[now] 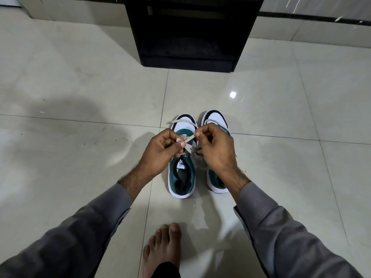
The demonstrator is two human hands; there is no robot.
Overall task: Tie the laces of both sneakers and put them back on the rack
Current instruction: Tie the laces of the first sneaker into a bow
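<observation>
Head view: your hands work the laces over the left sneaker.

Your left hand (160,148) and right hand (215,146) each pinch a strand of the pale laces (187,141), crossed above the left sneaker (181,177). The right sneaker (216,119) sits just beside it at 3 o'clock. The black rack (190,31) stands at 12 o'clock, well apart.

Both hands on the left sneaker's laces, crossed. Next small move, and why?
Probably pull the two ends apart to snug the cross: left hand and right hand each pinch a lace above the left sneaker, no bow formed yet.
</observation>
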